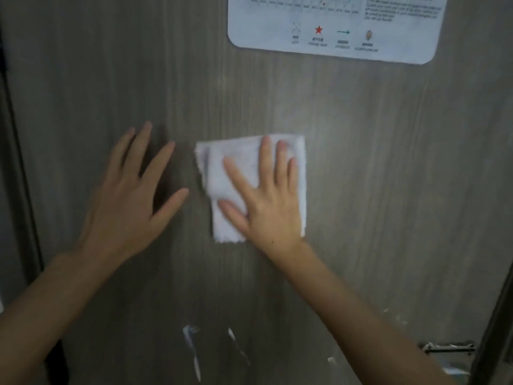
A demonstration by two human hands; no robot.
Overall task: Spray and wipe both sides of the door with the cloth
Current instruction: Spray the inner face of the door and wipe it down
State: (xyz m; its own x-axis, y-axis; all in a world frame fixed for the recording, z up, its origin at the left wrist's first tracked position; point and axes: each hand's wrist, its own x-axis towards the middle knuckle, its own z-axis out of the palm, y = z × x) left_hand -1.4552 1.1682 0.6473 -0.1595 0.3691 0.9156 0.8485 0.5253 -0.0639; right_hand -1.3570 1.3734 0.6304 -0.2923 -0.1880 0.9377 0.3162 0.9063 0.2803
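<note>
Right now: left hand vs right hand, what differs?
The right hand presses the folded white cloth flat against the door; the left hand has nothing under it. The right hand's fingers point straight up, the left hand's angle up and to the right. Whether the left hand touches the door is unclear. Both are open with fingers spread, palms toward the door.

The cloth lies flat against the middle of the door, under the right hand. The left hand is just left of it. A notice sits above, and a handle low right.
</note>
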